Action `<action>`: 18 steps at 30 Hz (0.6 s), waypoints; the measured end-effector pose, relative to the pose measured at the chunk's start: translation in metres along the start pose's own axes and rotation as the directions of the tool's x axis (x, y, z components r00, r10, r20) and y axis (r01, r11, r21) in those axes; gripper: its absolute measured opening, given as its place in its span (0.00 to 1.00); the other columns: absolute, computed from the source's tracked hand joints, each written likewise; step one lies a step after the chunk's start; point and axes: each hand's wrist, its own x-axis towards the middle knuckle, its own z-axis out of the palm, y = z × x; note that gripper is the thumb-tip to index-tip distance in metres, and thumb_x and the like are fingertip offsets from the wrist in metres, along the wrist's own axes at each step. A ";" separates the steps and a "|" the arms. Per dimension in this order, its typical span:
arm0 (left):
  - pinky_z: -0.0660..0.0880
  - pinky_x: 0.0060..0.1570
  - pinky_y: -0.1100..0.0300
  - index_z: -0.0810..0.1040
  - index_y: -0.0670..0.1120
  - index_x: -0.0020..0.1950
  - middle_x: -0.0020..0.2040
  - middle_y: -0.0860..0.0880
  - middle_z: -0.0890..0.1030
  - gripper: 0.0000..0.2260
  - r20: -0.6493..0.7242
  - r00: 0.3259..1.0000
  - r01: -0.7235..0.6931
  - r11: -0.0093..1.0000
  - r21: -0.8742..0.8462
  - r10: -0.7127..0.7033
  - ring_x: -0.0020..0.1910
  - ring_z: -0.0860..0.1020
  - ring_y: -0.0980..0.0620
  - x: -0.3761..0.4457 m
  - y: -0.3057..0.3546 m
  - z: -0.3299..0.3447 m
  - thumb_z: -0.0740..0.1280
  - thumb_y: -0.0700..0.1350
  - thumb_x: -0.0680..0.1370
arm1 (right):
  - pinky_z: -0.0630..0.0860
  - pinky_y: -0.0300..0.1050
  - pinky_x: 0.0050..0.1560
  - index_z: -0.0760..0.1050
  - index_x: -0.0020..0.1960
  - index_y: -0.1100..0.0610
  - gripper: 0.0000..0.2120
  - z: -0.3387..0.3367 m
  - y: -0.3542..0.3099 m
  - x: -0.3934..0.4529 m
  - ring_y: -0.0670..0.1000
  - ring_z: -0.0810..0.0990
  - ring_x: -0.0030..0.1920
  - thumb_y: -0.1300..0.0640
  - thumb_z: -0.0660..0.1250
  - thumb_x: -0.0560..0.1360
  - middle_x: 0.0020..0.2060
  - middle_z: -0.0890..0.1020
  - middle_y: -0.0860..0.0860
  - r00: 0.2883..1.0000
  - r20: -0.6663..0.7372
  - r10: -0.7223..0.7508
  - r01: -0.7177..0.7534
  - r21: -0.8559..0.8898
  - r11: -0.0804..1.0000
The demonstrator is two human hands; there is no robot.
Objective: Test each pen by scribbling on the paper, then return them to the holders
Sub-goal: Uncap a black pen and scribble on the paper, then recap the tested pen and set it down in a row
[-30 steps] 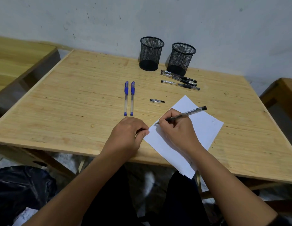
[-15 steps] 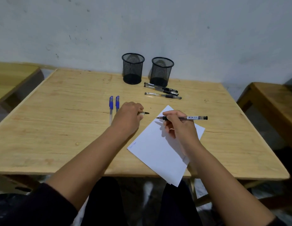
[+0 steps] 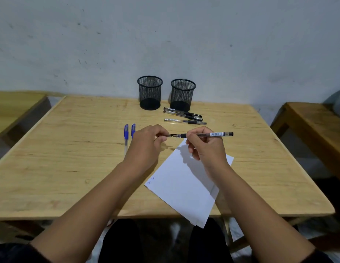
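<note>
Pinching a cap (image 3: 166,136), left hand (image 3: 146,147), right hand (image 3: 207,149) gripping black pen (image 3: 207,134), two blue pens (image 3: 129,132) partly hidden behind left hand

head cam | looks forward-down | near, over table (image 3: 70,168)

A light wooden tabletop (image 3: 70,149) with visible grain fills the middle of the view, its far edge set against a pale grey wall (image 3: 165,38) marked with small dark scuffs and specks. Beyond the tabletop's left edge stands a second wooden table (image 3: 11,105), separated from it by a narrow gap. Beyond the right edge stands another wooden piece of furniture (image 3: 315,122) in a darker tone, also apart from the tabletop. A pale bluish object (image 3: 339,103), blurred and cut by the frame, sits behind its far end. Below the near edge of the tabletop, the floor (image 3: 175,230) shows in dim patches.
</note>
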 end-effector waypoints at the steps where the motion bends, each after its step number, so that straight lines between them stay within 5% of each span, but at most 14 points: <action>1: 0.67 0.43 0.68 0.80 0.47 0.49 0.47 0.52 0.80 0.05 -0.003 1.000 -0.015 1.000 -0.016 0.015 0.45 0.75 0.56 -0.001 0.002 -0.001 0.65 0.40 0.77 | 0.65 0.36 0.22 0.74 0.38 0.57 0.07 0.001 -0.001 0.000 0.47 0.71 0.24 0.65 0.65 0.74 0.29 0.76 0.54 1.000 0.008 -0.003 0.003 0.006 1.000; 11: 0.67 0.37 0.73 0.81 0.43 0.45 0.39 0.49 0.82 0.05 -0.044 0.990 -0.141 0.985 -0.095 0.137 0.36 0.74 0.57 -0.013 0.020 -0.005 0.65 0.36 0.75 | 0.64 0.35 0.24 0.75 0.39 0.59 0.05 -0.002 -0.008 -0.003 0.45 0.68 0.23 0.65 0.68 0.73 0.23 0.73 0.48 0.993 0.107 -0.046 0.043 0.026 0.999; 18: 0.65 0.34 0.77 0.80 0.44 0.45 0.34 0.57 0.75 0.06 -0.079 0.987 -0.151 0.983 -0.103 0.143 0.33 0.73 0.64 -0.022 0.023 -0.009 0.65 0.35 0.75 | 0.63 0.35 0.26 0.74 0.34 0.55 0.11 0.000 -0.016 -0.008 0.49 0.67 0.25 0.66 0.67 0.73 0.26 0.72 0.54 0.984 0.135 -0.117 0.121 -0.017 0.993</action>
